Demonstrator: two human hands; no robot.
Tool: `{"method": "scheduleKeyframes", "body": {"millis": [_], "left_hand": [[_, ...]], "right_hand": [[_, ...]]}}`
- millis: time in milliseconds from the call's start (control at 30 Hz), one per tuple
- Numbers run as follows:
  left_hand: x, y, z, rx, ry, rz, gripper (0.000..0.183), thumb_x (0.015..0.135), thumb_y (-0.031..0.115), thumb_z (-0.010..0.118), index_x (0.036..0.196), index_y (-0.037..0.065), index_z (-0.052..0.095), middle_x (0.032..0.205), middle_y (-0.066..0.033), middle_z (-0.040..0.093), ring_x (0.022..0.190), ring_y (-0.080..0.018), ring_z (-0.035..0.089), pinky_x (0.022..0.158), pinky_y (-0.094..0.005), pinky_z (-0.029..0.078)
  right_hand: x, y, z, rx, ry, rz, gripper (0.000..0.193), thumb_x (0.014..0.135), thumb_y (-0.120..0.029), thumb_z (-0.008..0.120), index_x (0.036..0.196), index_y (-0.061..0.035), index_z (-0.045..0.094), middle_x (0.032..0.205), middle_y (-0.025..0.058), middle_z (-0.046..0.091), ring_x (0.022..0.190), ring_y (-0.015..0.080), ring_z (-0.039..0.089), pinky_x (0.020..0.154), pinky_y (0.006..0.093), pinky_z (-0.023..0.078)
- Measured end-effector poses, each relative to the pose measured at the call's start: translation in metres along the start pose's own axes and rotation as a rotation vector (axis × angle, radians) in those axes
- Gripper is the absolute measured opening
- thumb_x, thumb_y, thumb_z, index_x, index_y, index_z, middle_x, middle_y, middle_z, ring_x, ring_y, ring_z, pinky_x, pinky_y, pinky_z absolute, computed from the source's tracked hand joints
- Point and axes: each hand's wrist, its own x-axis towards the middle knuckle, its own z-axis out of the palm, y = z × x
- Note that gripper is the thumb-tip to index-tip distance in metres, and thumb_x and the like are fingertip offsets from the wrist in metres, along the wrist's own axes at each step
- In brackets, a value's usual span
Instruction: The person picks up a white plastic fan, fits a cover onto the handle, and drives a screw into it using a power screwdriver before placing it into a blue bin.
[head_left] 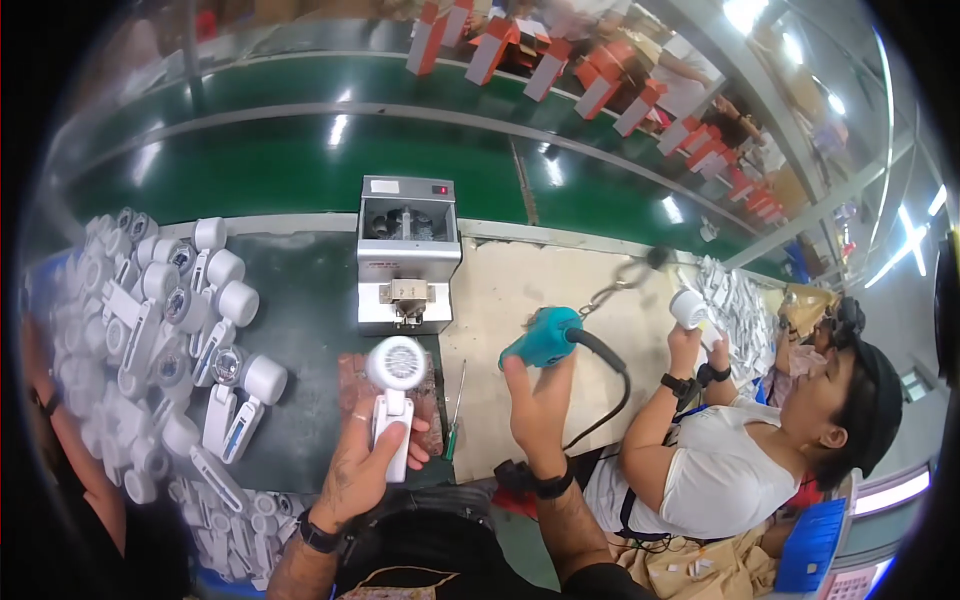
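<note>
My left hand (pixel 358 462) is closed round the handle of a white handheld fan (pixel 396 364), its round grille facing up. Beneath the fan lies a reddish-brown block (pixel 352 372), partly covered by my hand. My right hand (pixel 541 408) grips a teal electric screwdriver (pixel 545 336) with a black cord, tilted above the beige board beside a hanging chain (pixel 614 288). The tool's tip is hard to make out. Between my hands lies a thin hand screwdriver (pixel 453 432) with a green handle.
A grey metal screw feeder (pixel 408 250) stands straight ahead. White fans (pixel 165 300) pile up at the left. A co-worker (pixel 735 440) on the right holds another fan (pixel 688 308) near a heap of white parts (pixel 735 310). Orange-and-white boxes (pixel 490 50) line the far side of the green conveyor (pixel 300 165).
</note>
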Motion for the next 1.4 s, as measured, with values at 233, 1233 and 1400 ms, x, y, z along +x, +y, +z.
{"method": "scheduleKeyframes", "body": {"millis": [233,1233,1400], "left_hand": [[-0.017,-0.049,0.031,-0.609,0.148,-0.081,0.043,0.105,0.016,0.043,0.146,0.005,0.033,0.134,-0.0194,0.054,0.121,-0.0317,0.058,0.103,-0.0460,0.047],[-0.027,-0.071,0.045,-0.979,0.084,-0.064,0.053,0.106,0.039,0.033,0.146,0.005,0.038,0.142,-0.0122,0.050,0.125,-0.0224,0.050,0.109,-0.0406,0.037],[-0.028,-0.072,0.043,-0.925,0.126,-0.067,0.052,0.107,0.035,0.032,0.147,0.003,0.036,0.144,-0.0151,0.049,0.121,-0.0207,0.052,0.107,-0.0382,0.040]], "right_hand": [[-0.070,-0.029,0.010,-0.191,-0.403,-0.042,0.062,0.078,-0.011,0.075,0.132,0.0023,0.048,0.125,0.0210,0.050,0.113,0.0306,0.050,0.094,0.0406,0.043],[-0.109,-0.027,0.004,-0.242,-0.348,-0.058,0.055,0.078,-0.010,0.072,0.128,0.0039,0.051,0.105,0.0134,0.056,0.093,0.0196,0.057,0.077,0.0326,0.046],[-0.107,-0.034,0.011,-0.511,-0.544,-0.276,0.046,0.069,0.001,0.080,0.111,-0.0011,0.061,0.092,0.0128,0.064,0.079,0.0242,0.060,0.072,0.0350,0.049]]}}
